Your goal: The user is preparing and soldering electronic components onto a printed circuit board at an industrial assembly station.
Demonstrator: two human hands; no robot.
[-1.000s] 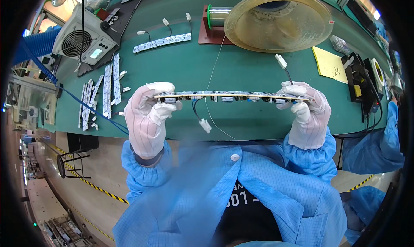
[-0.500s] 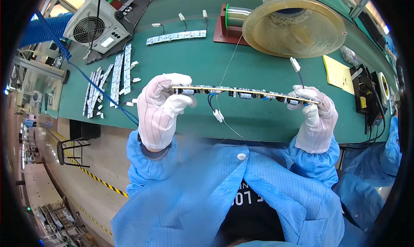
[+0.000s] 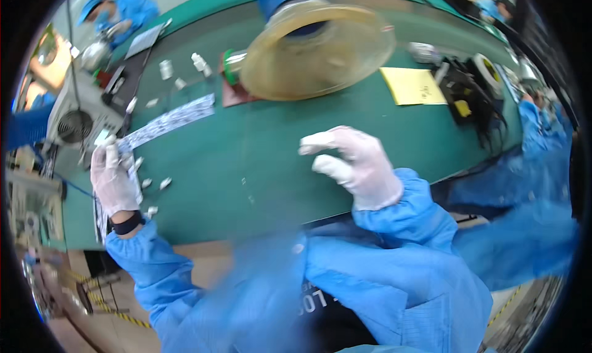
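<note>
My left hand point(image 3: 114, 177), in a white glove, reaches to the far left of the green mat point(image 3: 259, 162). Its fingertips rest at the near end of a long white circuit strip point(image 3: 168, 121) lying slantwise on the mat. More strips point(image 3: 98, 212) lie under and below its palm. I cannot make out whether it still grips a strip. My right hand point(image 3: 353, 165), also gloved, hovers over the middle of the mat with fingers apart and nothing in it. Both sleeves are blue.
A big amber see-through hood on a blue hose point(image 3: 316, 49) hangs over the back of the mat, a green spool point(image 3: 229, 67) beside it. A yellow pad point(image 3: 412, 85) lies back right. A grey fan box point(image 3: 74, 123) stands left. Small white connectors point(image 3: 151, 183) lie nearby. Other people in blue point(image 3: 120, 14) work nearby.
The long board held up between both hands is gone from the right hand. The left hand has swung out to the strips at the left; the right hand has opened. The view has tilted.
</note>
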